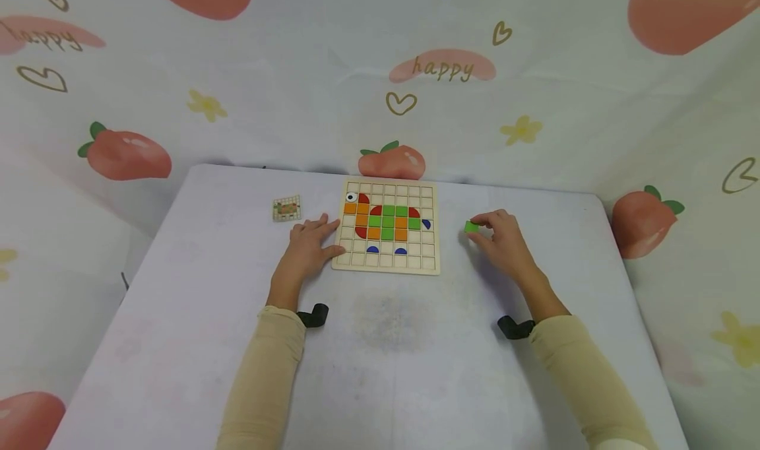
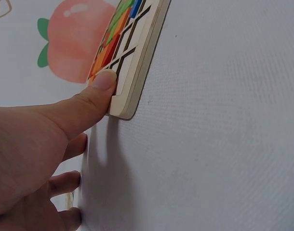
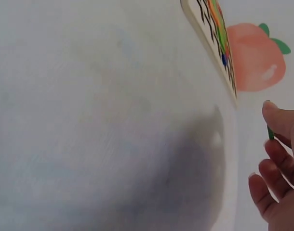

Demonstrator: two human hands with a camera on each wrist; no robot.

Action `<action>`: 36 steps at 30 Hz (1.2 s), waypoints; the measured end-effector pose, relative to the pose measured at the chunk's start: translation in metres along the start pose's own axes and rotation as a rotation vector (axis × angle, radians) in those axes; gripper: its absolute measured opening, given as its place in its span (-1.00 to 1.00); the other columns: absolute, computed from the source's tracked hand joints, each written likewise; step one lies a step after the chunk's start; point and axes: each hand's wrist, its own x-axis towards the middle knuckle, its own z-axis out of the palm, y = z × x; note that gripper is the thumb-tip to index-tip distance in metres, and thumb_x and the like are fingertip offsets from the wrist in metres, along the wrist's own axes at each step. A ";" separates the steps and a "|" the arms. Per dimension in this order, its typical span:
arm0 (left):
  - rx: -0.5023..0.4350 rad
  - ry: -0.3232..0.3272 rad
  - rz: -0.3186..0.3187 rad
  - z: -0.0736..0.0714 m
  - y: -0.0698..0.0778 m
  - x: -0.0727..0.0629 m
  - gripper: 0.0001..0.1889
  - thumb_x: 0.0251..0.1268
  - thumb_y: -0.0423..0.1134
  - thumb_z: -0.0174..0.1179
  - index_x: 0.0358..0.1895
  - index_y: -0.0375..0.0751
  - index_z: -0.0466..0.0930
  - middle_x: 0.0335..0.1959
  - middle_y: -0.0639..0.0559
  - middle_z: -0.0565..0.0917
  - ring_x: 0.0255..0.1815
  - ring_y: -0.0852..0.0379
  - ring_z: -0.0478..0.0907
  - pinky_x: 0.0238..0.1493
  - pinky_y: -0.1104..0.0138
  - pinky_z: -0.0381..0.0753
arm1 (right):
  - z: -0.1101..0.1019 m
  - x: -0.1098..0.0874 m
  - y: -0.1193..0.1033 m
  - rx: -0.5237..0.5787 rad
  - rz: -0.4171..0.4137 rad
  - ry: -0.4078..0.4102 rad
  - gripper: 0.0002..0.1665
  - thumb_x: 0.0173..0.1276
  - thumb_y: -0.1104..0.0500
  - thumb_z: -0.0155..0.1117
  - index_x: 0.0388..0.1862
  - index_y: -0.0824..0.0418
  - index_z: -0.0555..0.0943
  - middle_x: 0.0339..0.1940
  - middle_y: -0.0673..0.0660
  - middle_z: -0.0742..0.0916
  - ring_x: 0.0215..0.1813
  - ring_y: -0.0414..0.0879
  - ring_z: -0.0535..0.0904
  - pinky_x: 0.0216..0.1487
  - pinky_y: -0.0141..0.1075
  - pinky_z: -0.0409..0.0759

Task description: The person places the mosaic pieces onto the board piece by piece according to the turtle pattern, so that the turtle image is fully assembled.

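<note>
A square wooden grid board (image 1: 386, 263) lies on the table, filled in part with red, orange, green and blue tiles and a white eye tile (image 1: 351, 197). My left hand (image 1: 305, 249) rests at the board's left edge, its thumb on the rim and its fingers spread over the cloth. The left wrist view shows that thumb (image 2: 91, 98) pressing on the board's corner. To the right of the board, my right hand (image 1: 503, 240) pinches a small green square tile (image 1: 472, 226) between thumb and fingers. In the right wrist view the tile (image 3: 270, 133) shows edge-on.
A small pattern card (image 1: 287, 208) lies left of the board, beyond the left hand. White cloth (image 1: 392, 371) covers the table. Behind it hangs a backdrop with peach prints (image 1: 392, 162). Each wrist wears a black camera mount (image 1: 315, 315).
</note>
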 end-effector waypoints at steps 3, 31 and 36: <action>0.000 0.005 0.001 0.001 0.000 0.000 -0.20 0.37 0.10 0.30 0.61 0.15 0.18 0.71 -0.01 0.04 0.69 -0.33 -0.14 0.60 -0.25 0.10 | 0.004 0.004 -0.008 0.008 0.015 -0.021 -0.62 0.37 0.20 0.42 0.12 0.30 0.63 0.05 0.29 0.62 0.15 0.17 0.45 0.09 0.02 0.53; -0.016 0.012 -0.006 0.003 -0.002 0.001 -0.19 0.35 0.10 0.32 0.61 0.18 0.18 0.71 0.01 0.03 0.70 -0.32 -0.15 0.59 -0.24 0.14 | 0.067 0.032 -0.057 0.073 -0.021 -0.197 -0.62 0.32 0.11 0.49 0.05 0.24 0.69 -0.03 0.20 0.58 0.08 0.05 0.51 0.18 -0.09 0.60; -0.010 0.017 -0.004 0.004 -0.002 0.001 -0.19 0.34 0.10 0.33 0.61 0.18 0.19 0.71 0.01 0.03 0.70 -0.31 -0.16 0.59 -0.24 0.14 | 0.069 0.031 -0.057 0.062 -0.002 -0.213 -0.64 0.35 0.10 0.46 0.07 0.20 0.69 -0.02 0.17 0.57 0.07 0.05 0.48 0.16 -0.11 0.57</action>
